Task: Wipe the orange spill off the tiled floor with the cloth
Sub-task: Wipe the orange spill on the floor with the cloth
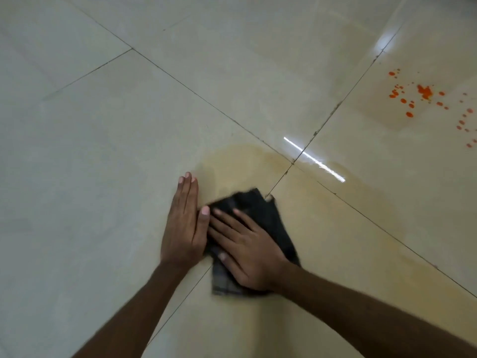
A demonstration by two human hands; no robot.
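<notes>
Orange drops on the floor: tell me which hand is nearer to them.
Right. The right hand lies flat on the dark cloth, down-left of the orange drops; the left hand rests on bare tile beyond it.

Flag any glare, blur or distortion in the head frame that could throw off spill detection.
Head view: a bright streak of glare lies across the glossy tiled floor, with a softer sheen further up right; the dark cloth and right hand are motion-blurred, the left hand sharper; grout lines bow slightly from the wide lens; the orange spill sits near the right edge, clear of the streak.
</notes>
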